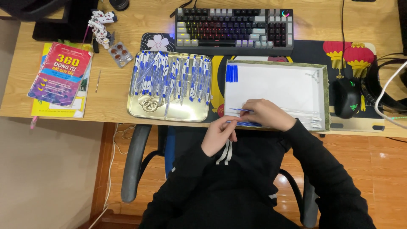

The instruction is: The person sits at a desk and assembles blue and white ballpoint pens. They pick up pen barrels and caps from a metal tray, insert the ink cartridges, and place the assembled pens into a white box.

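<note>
My left hand [219,135] is at the desk's front edge, fingers pinched on the end of a blue pen part [250,124]. My right hand [266,113] rests on the near edge of a white box lid tray [275,87] and pinches a thin blue refill [238,110]. A few blue pen parts [231,73] lie in the tray's far left corner. Clear pen barrels [307,116] lie along the tray's near right side. Left of it, a gold metal tray [193,111] holds several blue-and-white pens [169,76] and some rubber bands [149,103].
A keyboard [234,29] sits at the back on a patterned desk mat [305,51]. A black mouse [347,97] and headphones [375,87] are at the right. Books [61,78], a pill blister [120,54] and a small figure [101,25] lie at the left.
</note>
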